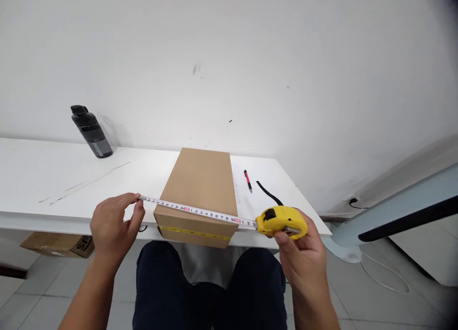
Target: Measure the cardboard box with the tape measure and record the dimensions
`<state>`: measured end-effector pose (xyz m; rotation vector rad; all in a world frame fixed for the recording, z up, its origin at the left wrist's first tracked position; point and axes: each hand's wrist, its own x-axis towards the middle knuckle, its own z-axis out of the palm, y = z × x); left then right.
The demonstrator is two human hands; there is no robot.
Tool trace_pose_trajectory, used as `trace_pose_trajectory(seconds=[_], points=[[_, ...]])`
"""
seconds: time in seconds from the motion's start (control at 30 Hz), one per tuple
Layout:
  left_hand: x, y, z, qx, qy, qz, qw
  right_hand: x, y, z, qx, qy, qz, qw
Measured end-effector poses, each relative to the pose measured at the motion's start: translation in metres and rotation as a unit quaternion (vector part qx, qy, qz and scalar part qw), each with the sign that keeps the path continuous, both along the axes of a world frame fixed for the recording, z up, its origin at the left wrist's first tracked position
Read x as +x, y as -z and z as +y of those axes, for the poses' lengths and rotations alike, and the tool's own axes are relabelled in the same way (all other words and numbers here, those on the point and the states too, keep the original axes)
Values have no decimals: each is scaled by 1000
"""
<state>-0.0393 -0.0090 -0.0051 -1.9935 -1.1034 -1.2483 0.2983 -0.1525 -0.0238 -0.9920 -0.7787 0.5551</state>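
Note:
A brown cardboard box (202, 177) sits at the front edge of the white table, with yellow tape along its near side. My left hand (116, 222), left of the box, pinches the end of a white measuring blade (207, 212) between thumb and fingertips. The blade runs straight across the near top edge of the box. To the right, my right hand (304, 256) is closed around the yellow case of the tape measure (284, 221), which has a black strap (268, 193) behind it. The blade shows numbers past the red 20 mark beside the case.
On the white table (64, 177), a dark bottle (92, 132) stands at the back left near the wall. A red and black pen (248, 181) lies right of the box on paper with writing. Another cardboard box (59, 244) is below the table at left.

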Motion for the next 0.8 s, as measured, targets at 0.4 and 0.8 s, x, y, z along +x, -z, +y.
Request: trace_pose_trajectory(seconds=[0.4,0.8], points=[[10,10,-12,-55,131,72,987,-7,6,5,-70,-104,-33,992],[18,12,-21,-112,166,-6,980,-4,4,9,-76,-121,-28,989]])
